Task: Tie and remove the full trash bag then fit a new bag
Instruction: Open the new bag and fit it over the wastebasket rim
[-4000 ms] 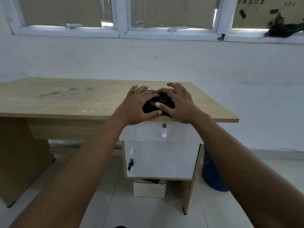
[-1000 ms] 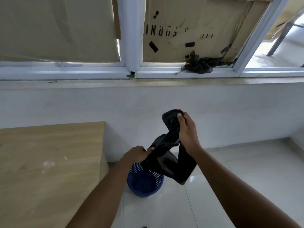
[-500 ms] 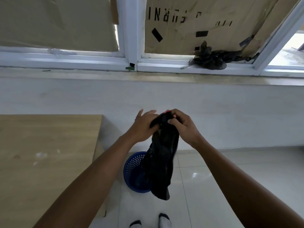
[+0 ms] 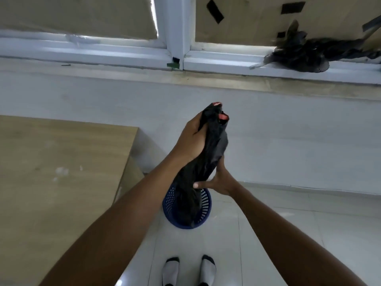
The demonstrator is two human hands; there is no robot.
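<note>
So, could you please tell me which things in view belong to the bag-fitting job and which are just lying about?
Part of the job:
- black trash bag, gripped by left hand up top and right hand lower down
- blue perforated bin on the floor beneath

Just lying about:
- wooden desk
- dark crumpled plastic on the window sill
- cardboard over the windows

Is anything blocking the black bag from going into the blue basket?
Nothing visible does. The crumpled black plastic bag, gripped by the left hand and right hand, hangs right over the open blue perforated basket.
</note>
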